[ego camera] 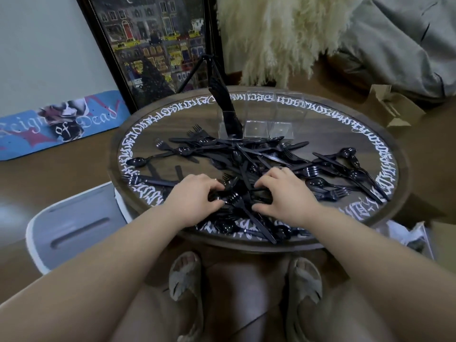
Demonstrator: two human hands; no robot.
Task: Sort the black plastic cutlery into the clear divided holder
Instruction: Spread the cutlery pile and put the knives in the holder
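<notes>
A heap of black plastic cutlery (261,164), forks, spoons and knives mixed, covers the middle and near side of the round table (385,154). The clear divided holder (266,119) stands at the far side; its left compartment holds a bunch of black cutlery (225,107) standing upright, the other compartments look empty. My left hand (197,196) lies on the near part of the heap with its fingers curled round a few black pieces. My right hand (283,193) pinches other black pieces just to the right of it.
A white stool (74,225) stands at the table's left. A framed picture (153,45) and a tripod (204,67) are behind the table. A cardboard box (392,107) lies at the right, a skateboard deck (61,124) at the left. My feet in slippers are under the table.
</notes>
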